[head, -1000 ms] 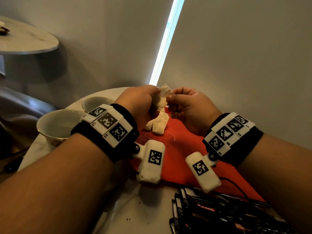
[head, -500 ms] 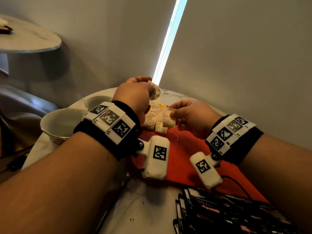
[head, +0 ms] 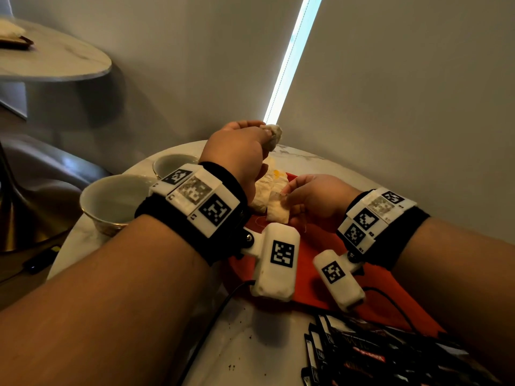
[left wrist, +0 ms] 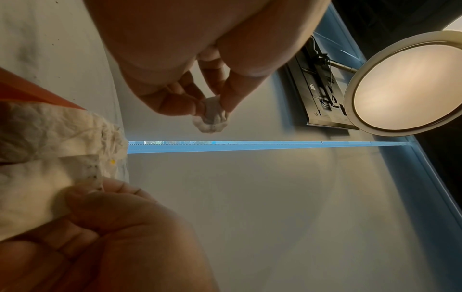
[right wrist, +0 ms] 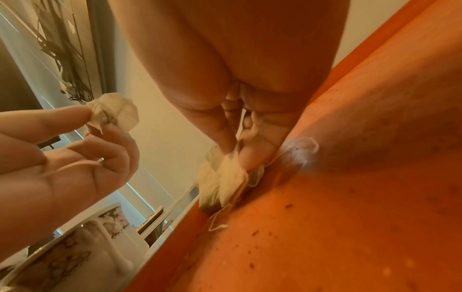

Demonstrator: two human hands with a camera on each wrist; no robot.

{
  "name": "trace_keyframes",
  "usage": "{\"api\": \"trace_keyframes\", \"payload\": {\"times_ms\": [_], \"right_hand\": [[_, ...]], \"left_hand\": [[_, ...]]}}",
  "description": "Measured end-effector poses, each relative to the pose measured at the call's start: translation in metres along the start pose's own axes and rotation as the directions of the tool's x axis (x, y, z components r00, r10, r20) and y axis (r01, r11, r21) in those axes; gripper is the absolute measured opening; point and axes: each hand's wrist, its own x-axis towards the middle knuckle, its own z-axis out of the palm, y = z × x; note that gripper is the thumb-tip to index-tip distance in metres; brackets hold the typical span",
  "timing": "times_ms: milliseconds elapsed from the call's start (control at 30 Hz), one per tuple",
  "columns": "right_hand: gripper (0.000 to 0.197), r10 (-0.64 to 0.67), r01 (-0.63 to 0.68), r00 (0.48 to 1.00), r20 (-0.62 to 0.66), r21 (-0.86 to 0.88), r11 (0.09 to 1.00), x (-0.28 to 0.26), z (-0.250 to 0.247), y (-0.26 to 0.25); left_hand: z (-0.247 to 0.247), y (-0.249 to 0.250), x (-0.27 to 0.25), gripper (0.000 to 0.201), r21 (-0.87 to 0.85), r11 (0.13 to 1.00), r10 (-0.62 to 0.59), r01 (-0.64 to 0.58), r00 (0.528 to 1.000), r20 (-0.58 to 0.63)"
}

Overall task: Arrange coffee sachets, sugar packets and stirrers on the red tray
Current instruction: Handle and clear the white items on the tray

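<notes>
My left hand [head: 263,135] is raised above the far end of the red tray [head: 312,246] and pinches a small crumpled white sachet [head: 274,135] between thumb and fingertips; the left wrist view shows this crumpled sachet [left wrist: 212,116] bunched into a ball. Lower and to the right, my right hand [head: 287,201] pinches a flat white sachet [head: 277,211] by its top edge, hanging just over the tray. In the right wrist view that flat sachet [right wrist: 230,177] touches the other white sachets [right wrist: 207,189] piled at the tray's far edge. A thin thread lies on the tray [right wrist: 350,197].
Two white cups [head: 117,201] [head: 172,165] stand left of the tray on the round marble table [head: 245,344]. A heap of black coffee sachets [head: 362,355] lies at the near right. A cable [head: 211,313] runs across the table. A wall stands close behind.
The hands were together on one bundle of sachets. My left hand has risen and pulled away with the crumpled sachet, while my right hand has dropped toward the tray with the flat one.
</notes>
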Motion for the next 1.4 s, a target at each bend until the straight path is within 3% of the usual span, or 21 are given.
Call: {"api": "trace_keyframes", "payload": {"times_ms": [167,267,433,533,600,700,833,967,1133,1233,1400], "right_hand": [[0.029,0.062,-0.063,0.996,-0.062,-0.01,0.998,0.004,-0.002,-0.004],[0.021,0.082,-0.089,0.994,-0.073,-0.098,0.991,0.005,-0.003,-0.003],[0.019,-0.005,-0.021,0.988,-0.153,-0.165,0.986,0.004,-0.007,0.0],[0.021,-0.072,0.058,0.981,-0.182,-0.082,0.995,0.0,-0.013,-0.002],[0.014,-0.14,0.152,0.977,-0.164,0.062,0.987,-0.007,-0.015,-0.007],[0.009,-0.272,0.295,0.954,-0.124,0.241,0.925,-0.022,-0.015,-0.016],[0.013,-0.405,0.416,0.909,-0.104,0.31,0.855,-0.036,-0.01,-0.022],[0.029,-0.391,0.407,0.912,-0.122,0.378,0.832,-0.039,-0.007,-0.021],[0.012,-0.382,0.413,0.911,-0.157,0.357,0.838,-0.039,-0.01,-0.019],[0.011,-0.38,0.413,0.911,-0.162,0.35,0.841,-0.04,-0.012,-0.018],[0.008,-0.388,0.415,0.91,-0.147,0.358,0.836,-0.039,-0.011,-0.014]], "left_hand": [[0.0,0.0,0.001,0.013,-0.026,1.0,-0.006,0.006,1.0,0.004],[0.001,0.0,0.001,0.014,-0.037,0.999,-0.005,0.005,1.0,0.005],[0.001,-0.001,0.002,0.013,-0.051,0.999,0.002,-0.002,1.0,0.013],[0.001,-0.003,0.004,0.012,-0.043,0.999,0.003,-0.001,0.999,0.034],[0.001,-0.005,0.006,0.013,-0.037,0.999,0.003,-0.001,0.998,0.058],[0.002,-0.007,0.005,0.022,-0.034,0.999,0.007,-0.004,0.995,0.102],[0.004,-0.008,0.0,0.027,-0.085,0.996,-0.026,0.039,0.988,0.155],[0.005,-0.008,-0.007,0.026,-0.073,0.996,-0.042,0.059,0.975,0.218],[0.006,-0.008,-0.01,0.019,-0.004,0.994,-0.105,0.109,0.965,0.238],[0.006,-0.007,-0.009,0.018,0.02,0.994,-0.105,0.104,0.972,0.209],[0.003,-0.014,-0.006,0.038,0.128,0.989,-0.101,0.07,0.962,0.255]]}}
